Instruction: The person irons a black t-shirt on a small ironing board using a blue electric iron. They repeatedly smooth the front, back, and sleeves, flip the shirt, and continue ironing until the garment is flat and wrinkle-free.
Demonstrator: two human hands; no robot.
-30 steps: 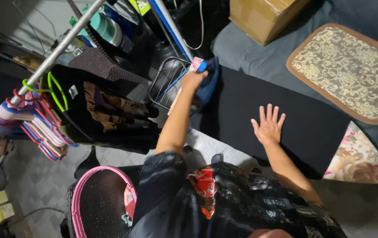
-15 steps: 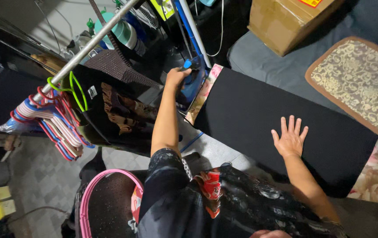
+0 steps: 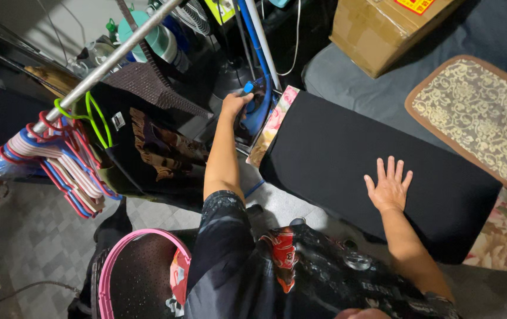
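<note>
A black cloth [image 3: 336,147] lies spread over a floral-covered ironing board [image 3: 271,127]. My right hand [image 3: 389,186] rests flat on the cloth, fingers apart. My left hand [image 3: 235,105] is closed on the handle of a blue iron [image 3: 258,109], which sits just past the left end of the board, off the cloth.
A metal rail [image 3: 111,59] at the left carries coloured hangers [image 3: 58,159] and a dark garment [image 3: 147,142]. A pink-rimmed basket [image 3: 135,266] stands at the bottom left. A cardboard box [image 3: 377,29] and a patterned mat [image 3: 478,118] lie on the grey surface beyond the board.
My left hand has carried the iron from the left part of the cloth to beyond the board's end. My right hand has stayed flat on the cloth.
</note>
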